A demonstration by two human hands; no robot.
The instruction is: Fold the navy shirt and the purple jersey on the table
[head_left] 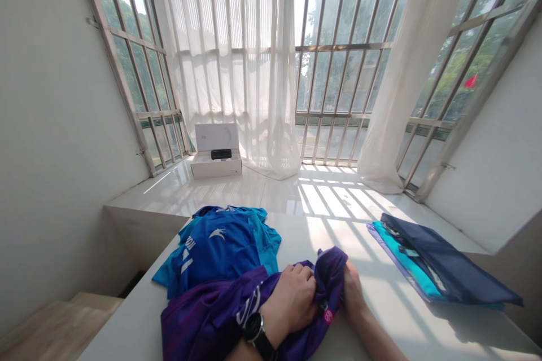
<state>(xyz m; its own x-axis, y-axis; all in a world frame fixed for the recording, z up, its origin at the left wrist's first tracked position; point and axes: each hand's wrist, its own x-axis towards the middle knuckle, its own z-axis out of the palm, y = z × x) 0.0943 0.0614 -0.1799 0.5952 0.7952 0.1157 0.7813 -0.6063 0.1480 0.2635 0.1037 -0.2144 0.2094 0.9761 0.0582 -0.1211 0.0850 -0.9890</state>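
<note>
My left hand [290, 304], with a black wristwatch [254, 330] on its wrist, grips a fold of a purple sports jersey [212, 316]. My right hand [353, 293] holds the same jersey's raised edge from the other side, and the cloth bunches up between my hands. Just beyond them, a blue and teal jersey [220, 248] lies flat on the white table [393, 316], its lower part under the purple cloth. To the right lies a navy bag [449, 265] with teal cloth [406, 259] showing along its near side, out of reach of both hands.
The table's left edge drops toward a wooden step [55, 330]. Beyond the table, an open white box [215, 164] holding a black object [221, 154] sits on a glossy white ledge [305, 194]. Sheer curtains [224, 67] hang before barred windows.
</note>
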